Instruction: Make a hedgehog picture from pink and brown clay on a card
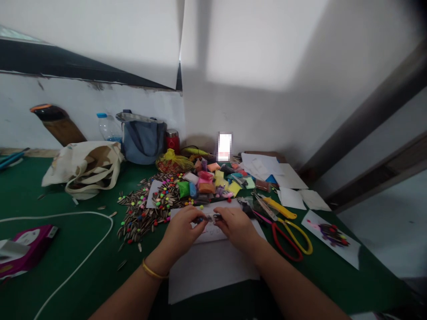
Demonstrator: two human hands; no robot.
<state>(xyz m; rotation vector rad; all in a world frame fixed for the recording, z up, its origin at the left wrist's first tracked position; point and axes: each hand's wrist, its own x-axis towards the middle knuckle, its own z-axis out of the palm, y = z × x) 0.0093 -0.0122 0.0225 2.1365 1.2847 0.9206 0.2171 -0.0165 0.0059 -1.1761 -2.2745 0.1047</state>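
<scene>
- My left hand [182,229] and my right hand [236,226] are coming together at lower centre of the frame, both narrowly pinching a small dark object [208,218]; it is too small to tell what it is.
- That object is sitting between my fingertips, just above a marked sheet of paper [213,233], which is lying on a larger white sheet [210,280].
- A yellow bangle [153,270] is circling my left wrist.
- Striped sunflower seeds [140,218] and coloured beads [163,189] are spreading across the green bench [50,209], just left of my left hand.
- Packets of coloured clay [205,180] are heaping up just above my hands, at centre.
- Red-handled scissors [287,242] and yellow-handled scissors [298,238] are lying near my right hand, with a yellow utility knife [278,207] just above them.
- A paper with a dark collage [332,235] is lying at right.
- A canvas tote bag [85,166], a blue bag [142,140], a water bottle [108,129] and a red flask [172,141] are standing towards the upper left.
- A white cord [66,212] is curving across the lower left, near a magenta box [25,251].
</scene>
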